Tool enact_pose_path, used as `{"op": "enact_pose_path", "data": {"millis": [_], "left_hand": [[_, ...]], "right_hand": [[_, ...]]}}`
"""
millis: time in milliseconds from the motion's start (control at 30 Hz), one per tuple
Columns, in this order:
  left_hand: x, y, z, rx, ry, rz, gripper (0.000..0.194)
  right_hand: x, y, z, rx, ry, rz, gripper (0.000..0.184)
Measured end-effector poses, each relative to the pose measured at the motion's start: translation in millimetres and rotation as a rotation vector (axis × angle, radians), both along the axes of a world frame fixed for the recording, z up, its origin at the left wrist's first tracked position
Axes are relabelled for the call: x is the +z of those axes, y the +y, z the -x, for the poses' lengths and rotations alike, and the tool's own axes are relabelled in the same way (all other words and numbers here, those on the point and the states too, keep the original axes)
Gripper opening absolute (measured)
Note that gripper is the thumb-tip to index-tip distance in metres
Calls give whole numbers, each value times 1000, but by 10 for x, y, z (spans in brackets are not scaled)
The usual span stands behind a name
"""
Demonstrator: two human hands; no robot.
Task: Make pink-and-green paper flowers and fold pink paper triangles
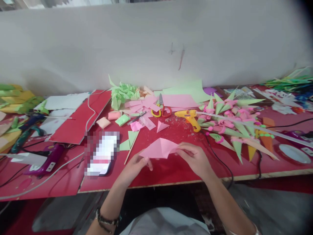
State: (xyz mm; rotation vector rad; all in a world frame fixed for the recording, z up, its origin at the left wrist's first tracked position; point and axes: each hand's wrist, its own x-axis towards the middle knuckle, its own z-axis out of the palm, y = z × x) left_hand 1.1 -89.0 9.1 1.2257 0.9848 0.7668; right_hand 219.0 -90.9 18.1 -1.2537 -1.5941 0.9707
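A creased sheet of pink paper [160, 148] is held up between my two hands, just above the red table. My left hand [140, 163] pinches its left corner. At the opposite corner, the fingers of my right hand [193, 155] are closed on the paper. Just beyond it lies a small folded pink paper piece [162, 126]. Scissors [161, 109] with a yellow and a red handle rest farther back, beside a yellow glue gun [189, 118]. A thin wooden stick [131, 147] and green paper pieces [129, 141] are left of my hands.
A phone [104, 155] lies at the left on the red table [151, 178]. Pink and green paper flowers [234, 117] are heaped at the right, near a white dish [294, 154]. Green paper strips [126, 93] and pink sheets [179, 100] lie before the wall. Cables cross both sides.
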Motion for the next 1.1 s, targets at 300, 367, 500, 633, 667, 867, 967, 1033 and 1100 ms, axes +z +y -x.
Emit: {"op": "enact_pose_path", "data": {"millis": [300,367,500,633,667,867,967,1033,1100], "left_hand": [[-25,-44,-312,298,264,-104,30],[-58,-43,-321,348,267,-111,32],[-105,-21,-292,369,201,-104,31],[-111,8,-298,409,153,-79,32],[-109,13,-307,408,147,-76,32],[-117,32,-329,373,174,-88,31],[-143,40,-296,354,236,-131,31],[-165,48,-264,323,287,-175,31],[-187,57,-235,292,320,-215,29]], "right_hand": [[-150,4,244,-83,195,198,25],[-154,17,254,-52,231,207,24],[-217,50,281,-103,397,206,14],[-339,70,343,-135,645,289,28],[-361,70,357,-101,643,308,27],[-338,40,399,-30,481,336,23],[-304,32,400,-34,440,326,21],[-299,31,396,-20,410,316,20],[-307,31,388,15,376,304,19]]}}
